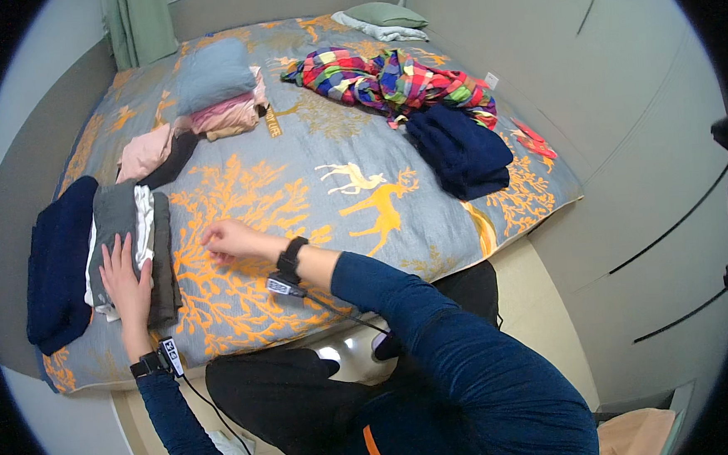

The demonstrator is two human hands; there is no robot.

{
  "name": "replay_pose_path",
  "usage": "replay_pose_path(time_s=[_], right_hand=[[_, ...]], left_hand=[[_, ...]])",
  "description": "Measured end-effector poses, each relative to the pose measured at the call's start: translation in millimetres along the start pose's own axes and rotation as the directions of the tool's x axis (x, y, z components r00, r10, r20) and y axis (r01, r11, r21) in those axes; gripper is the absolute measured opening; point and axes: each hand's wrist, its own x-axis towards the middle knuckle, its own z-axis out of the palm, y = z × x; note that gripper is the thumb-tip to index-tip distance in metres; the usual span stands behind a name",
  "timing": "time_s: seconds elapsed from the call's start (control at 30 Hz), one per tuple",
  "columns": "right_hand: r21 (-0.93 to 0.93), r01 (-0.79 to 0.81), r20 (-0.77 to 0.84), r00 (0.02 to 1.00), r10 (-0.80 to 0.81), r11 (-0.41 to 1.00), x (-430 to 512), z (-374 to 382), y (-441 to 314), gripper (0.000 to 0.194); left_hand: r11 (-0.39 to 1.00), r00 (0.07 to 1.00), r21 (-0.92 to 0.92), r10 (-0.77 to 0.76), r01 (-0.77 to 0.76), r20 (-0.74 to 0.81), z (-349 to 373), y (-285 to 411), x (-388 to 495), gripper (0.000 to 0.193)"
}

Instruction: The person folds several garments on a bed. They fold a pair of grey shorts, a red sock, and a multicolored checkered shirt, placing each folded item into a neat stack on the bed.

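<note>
My left hand (124, 279) lies palm down, fingers spread, on a folded grey garment (115, 211). A folded white garment (145, 222) shows along that garment's right side, and a folded dark grey garment (161, 265) lies beyond it to the right. Left of the stack is a folded navy garment (63, 264). My right hand (230, 239) is over the grey bedspread (288, 213) with its orange coral and deer pattern. Its fingers are loosely bent and nothing shows in them. Both wrists wear black straps with small cabled devices.
Farther up the bed lie a pink folded garment (145, 153), a dark garment (175, 158) and a pile topped by a blue-grey folded cloth (214, 74). At right are a crumpled plaid cloth (386, 82) and navy clothing (459, 150). A green pillow (385, 15) rests by the wall.
</note>
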Motion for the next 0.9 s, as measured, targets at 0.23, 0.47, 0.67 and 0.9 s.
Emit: replay_pose_path(time_s=[0.23, 0.47, 0.67, 0.9], right_hand=[[-0.840, -0.377, -0.535, 0.699, -0.475, 0.391, -139.6, -189.7, 7.3, 0.035], [-0.319, -0.201, -0.833, -0.407, -0.376, 0.926, -354.5, -370.3, 5.2, 0.023], [0.152, 0.032, -0.945, -0.286, 0.155, 0.988, -415.7, -404.5, 15.3, 0.111], [0.353, -0.041, -0.926, -0.155, 0.343, 0.935, -405.3, -434.5, -5.3, 0.114]], left_hand=[[0.998, 0.998, 0.025, -0.052, 0.051, 0.032, 20.4, -14.5, 0.6, 0.058], [0.987, 0.972, -0.158, -0.037, -0.001, -0.233, 15.9, 38.0, -29.9, 0.055], [0.914, 0.974, -0.351, 0.151, -0.203, -0.169, 21.9, 144.4, -53.8, 0.054], [0.798, 0.966, -0.596, 0.216, -0.090, 0.143, 46.5, 252.5, -65.4, 0.051]])
